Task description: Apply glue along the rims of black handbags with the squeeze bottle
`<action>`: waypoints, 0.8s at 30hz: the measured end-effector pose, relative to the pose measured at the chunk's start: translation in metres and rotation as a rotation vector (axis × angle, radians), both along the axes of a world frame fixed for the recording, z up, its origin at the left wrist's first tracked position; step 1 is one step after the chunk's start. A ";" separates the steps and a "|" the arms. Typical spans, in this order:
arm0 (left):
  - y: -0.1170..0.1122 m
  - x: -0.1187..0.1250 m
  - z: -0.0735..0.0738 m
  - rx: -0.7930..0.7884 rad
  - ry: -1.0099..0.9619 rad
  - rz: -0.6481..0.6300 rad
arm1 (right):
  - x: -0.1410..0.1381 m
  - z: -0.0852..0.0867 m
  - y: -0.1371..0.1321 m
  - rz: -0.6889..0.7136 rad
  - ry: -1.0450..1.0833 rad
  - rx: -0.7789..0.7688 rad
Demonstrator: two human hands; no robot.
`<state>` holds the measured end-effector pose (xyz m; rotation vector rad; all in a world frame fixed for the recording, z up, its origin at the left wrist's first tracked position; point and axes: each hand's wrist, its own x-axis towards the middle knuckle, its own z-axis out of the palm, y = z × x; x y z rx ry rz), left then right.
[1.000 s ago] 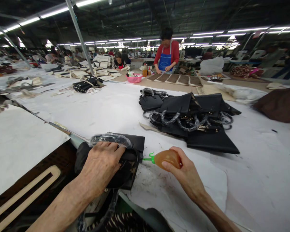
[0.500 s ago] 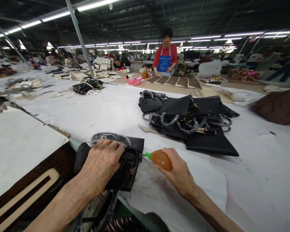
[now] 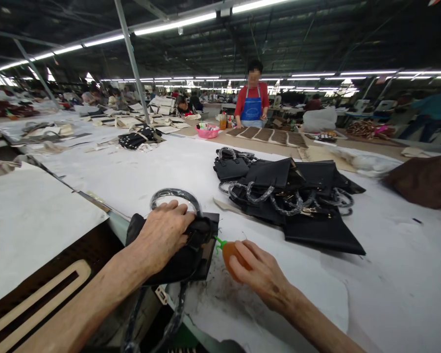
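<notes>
My left hand grips a black handbag near the base of its plastic-wrapped upper handle. The bag lies at the table's near edge, and a second wrapped handle hangs below it. In my right hand is an orange squeeze bottle with a green nozzle. That nozzle points left at the bag's right edge; whether it touches, I cannot tell. My right fingers wrap round the bottle, while my left fingertips are partly hidden behind the bag's folds.
A heap of black bags with wrapped handles lies to the right on the white table. Beyond stand a pink basket and a co-worker in a blue apron. A pale slotted strip is at lower left.
The view has tilted up slightly. My right hand has turned the bottle so its nozzle angles up and left, nearer the bag. My left hand still holds the bag, whose upper handle stands more upright.
</notes>
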<state>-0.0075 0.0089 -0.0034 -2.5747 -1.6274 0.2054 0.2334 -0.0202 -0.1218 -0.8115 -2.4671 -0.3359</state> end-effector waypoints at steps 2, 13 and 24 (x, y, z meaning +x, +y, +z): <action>0.004 -0.001 0.001 0.008 -0.012 -0.003 | 0.001 0.001 0.007 -0.020 0.014 0.020; 0.025 -0.028 0.010 0.024 -0.240 0.078 | 0.016 0.041 0.008 -0.469 0.908 -0.352; 0.021 -0.037 0.019 0.030 -0.344 0.144 | 0.055 0.202 0.057 -0.090 2.191 -0.946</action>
